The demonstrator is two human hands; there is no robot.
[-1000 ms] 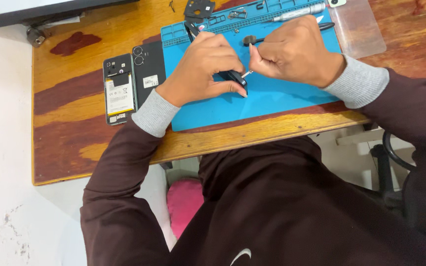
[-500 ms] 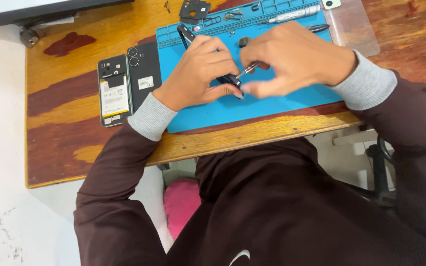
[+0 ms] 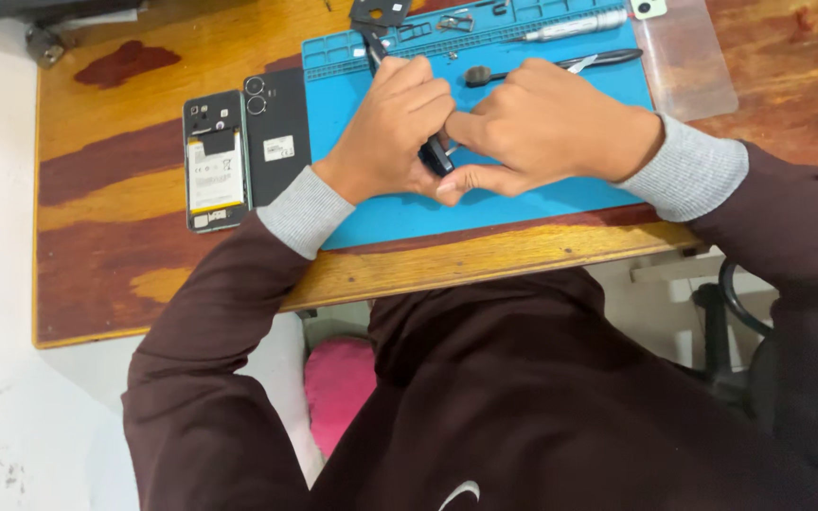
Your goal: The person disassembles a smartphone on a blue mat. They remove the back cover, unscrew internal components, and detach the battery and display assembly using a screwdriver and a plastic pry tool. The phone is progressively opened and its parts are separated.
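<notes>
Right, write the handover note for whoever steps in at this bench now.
Left hand and right hand are pressed together over the blue mat, both gripping a small dark part; what it is cannot be told.
Opened phone, battery showing, lies on the wooden table left of the mat, its black back cover beside it.
Screwdriver and brush lie at the mat's far edge.
Done: cover off. Left: phone not reassembled.

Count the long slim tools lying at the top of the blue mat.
2. A silver screwdriver lies along the top edge of the blue mat; a black tool lies just below it, above the right hand. The hands may hide more.
</notes>
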